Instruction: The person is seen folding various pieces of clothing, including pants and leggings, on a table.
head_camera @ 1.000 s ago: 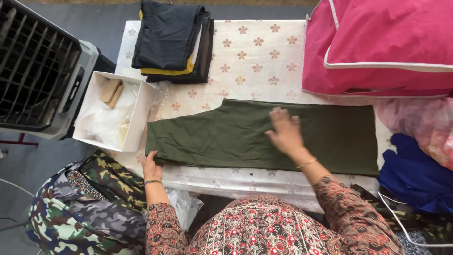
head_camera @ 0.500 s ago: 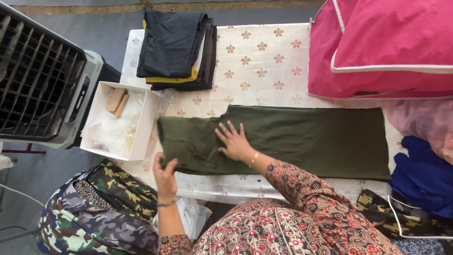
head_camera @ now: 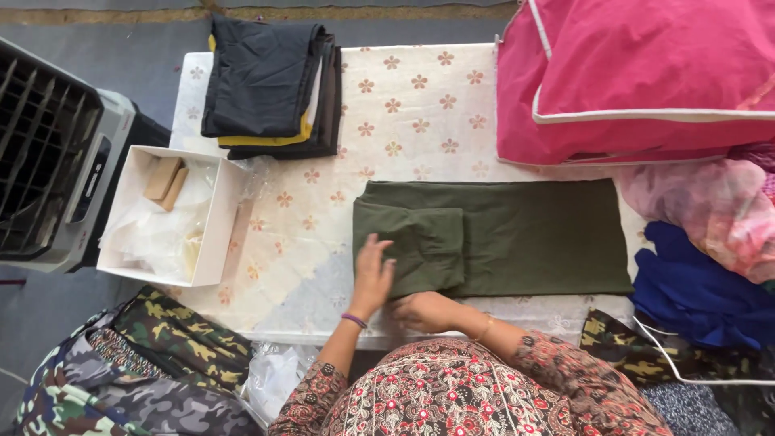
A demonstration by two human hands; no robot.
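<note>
A single head-worn camera looks almost straight down from above the person's chest onto the cloth-covered table (head_camera: 420,105), close enough that the table fills mid-frame, with floor showing at the left and top edges.

olive trousers (head_camera: 517,234) now folded over at left end, both hands there

Olive-green garment (head_camera: 517,234) lies flat along the table's near edge, a long rectangle, its left end doubled over into a smaller square flap on top, smooth and unwrinkled.
</note>
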